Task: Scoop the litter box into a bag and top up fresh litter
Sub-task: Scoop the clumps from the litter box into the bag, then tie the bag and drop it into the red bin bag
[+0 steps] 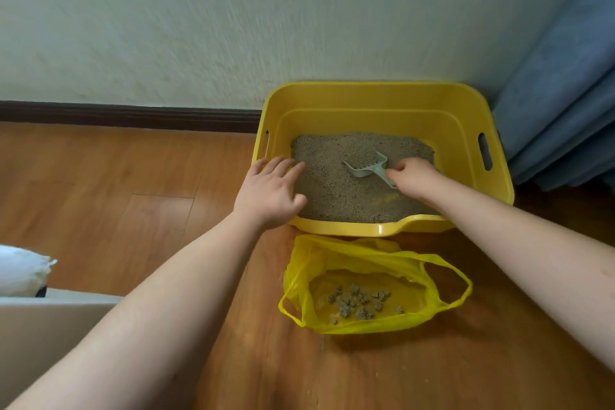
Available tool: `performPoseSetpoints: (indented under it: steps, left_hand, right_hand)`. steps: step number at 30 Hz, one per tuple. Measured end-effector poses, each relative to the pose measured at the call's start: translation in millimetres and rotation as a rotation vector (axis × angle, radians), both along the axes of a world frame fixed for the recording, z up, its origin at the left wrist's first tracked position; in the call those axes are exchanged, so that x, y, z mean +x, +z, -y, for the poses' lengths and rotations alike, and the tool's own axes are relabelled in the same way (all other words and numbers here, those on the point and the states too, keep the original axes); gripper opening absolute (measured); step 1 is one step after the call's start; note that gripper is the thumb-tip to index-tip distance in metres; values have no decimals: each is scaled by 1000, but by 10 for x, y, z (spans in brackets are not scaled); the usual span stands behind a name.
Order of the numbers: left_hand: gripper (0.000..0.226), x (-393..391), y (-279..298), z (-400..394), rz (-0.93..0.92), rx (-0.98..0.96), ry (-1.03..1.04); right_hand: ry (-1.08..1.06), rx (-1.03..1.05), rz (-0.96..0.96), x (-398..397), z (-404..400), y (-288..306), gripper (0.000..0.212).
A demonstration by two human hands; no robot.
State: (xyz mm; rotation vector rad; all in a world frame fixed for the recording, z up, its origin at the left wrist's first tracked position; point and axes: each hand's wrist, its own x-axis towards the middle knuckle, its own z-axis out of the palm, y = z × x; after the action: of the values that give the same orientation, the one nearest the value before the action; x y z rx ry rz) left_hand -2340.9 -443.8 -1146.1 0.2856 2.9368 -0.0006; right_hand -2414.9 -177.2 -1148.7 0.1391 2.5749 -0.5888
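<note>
A yellow litter box [379,103] stands on the wood floor against the wall, holding grey-brown litter [336,183]. My right hand [416,178] grips the handle of a pale green slotted scoop [367,166], whose head rests in the litter near the middle. My left hand [271,190] lies flat with fingers spread over the box's front left corner, touching the rim. In front of the box an open yellow plastic bag [372,286] lies on the floor with several grey clumps [359,304] inside.
A blue curtain [565,103] hangs right of the box. A dark skirting board [126,115] runs along the wall. At the lower left are a white sack [23,271] and a pale box or furniture edge [43,326].
</note>
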Motion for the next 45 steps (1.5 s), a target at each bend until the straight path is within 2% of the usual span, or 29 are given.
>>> performPoseSetpoints:
  steps: [3, 6, 8, 10, 14, 17, 20, 24, 26, 27, 29, 31, 32, 36, 38, 40, 43, 45]
  left_hand:
    - [70, -4, -11, 2, -7, -10, -12]
    - [65, 0, -19, 0, -25, -21, -60]
    - [64, 17, -12, 5, -38, -33, -103]
    - [62, 45, 18, 0, -99, -36, -167]
    - [51, 188, 67, -94, -256, 23, -318]
    - [52, 408, 43, -231, -258, 89, -507]
    - [56, 683, -39, -352, -176, 100, -770]
    - [64, 975, -176, -374, -11, -21, -1129]
    - [74, 1038, -251, -303, 67, -157, -1136]
    - [78, 1050, -287, -253, 124, -232, -1092]
    - [73, 1096, -363, -163, 244, -355, -989]
    - [45, 1205, -391, -96, 291, -406, -884]
    - [33, 1276, -379, -72, 300, -401, -826]
    - [10, 1578, -142, -63, 186, -174, -682]
    - [11, 1750, 45, -98, 118, -65, -666]
    - [9, 1910, 287, -151, 54, -47, -679]
    - [5, 2000, 770, -249, 1, -117, -760]
    - [9, 2014, 1153, -324, 9, -172, -710]
  right_hand:
    - [100, -38, -137, 189, -52, 161, 34]
    - [381, 30, -385, 447, -126, 319, 28]
    - [558, 39, -479, 671, -182, 403, 26]
    - [610, -12, -497, 921, -233, 436, 24]
    - [584, -42, -439, 1410, -348, 320, 21]
    - [748, 142, -519, 1634, -475, 140, 13]
    - [879, 318, -553, 1753, -614, -71, 11]
    - [785, 464, -387, 1777, -745, -322, 50]
    - [647, 546, -260, 1741, -794, -421, 66]
    - [570, 566, -218, 1708, -807, -456, 67]
    - [445, 518, -188, 1657, -827, -485, 52]
    - [379, 416, -177, 1689, -837, -462, 30]
    - [360, 377, -154, 1738, -839, -425, 26]
    - [309, 268, -134, 2019, -788, -157, 29]
    - [232, 166, -84, 2169, -734, 60, 29]
    - [165, 44, -37, 2313, -656, 341, 28]
    - [190, -1, -82, 2530, -498, 796, 19]
    - [180, -23, -97, 2677, -387, 1108, 20]
